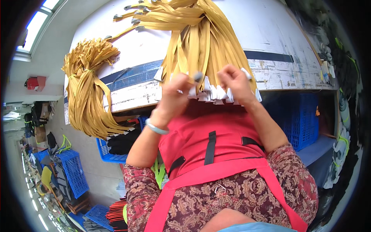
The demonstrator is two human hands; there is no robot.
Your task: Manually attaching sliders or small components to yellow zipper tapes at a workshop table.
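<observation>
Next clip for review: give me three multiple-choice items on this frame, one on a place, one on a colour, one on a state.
1. Where does the tied bundle of strips lie?
A. on the table's left edge, hanging over
B. in a blue crate
C. on the floor

2. What colour are the strips spread on the table?
A. red
B. mustard yellow
C. green

3. What is the left hand doing?
A. lying flat and empty
B. gripping a crate
C. pinching a small grey piece

Answers: 1 A, it drapes over the edge; 2 B, all are yellow; 3 C, the fingertips close on the piece near the right hand.
</observation>
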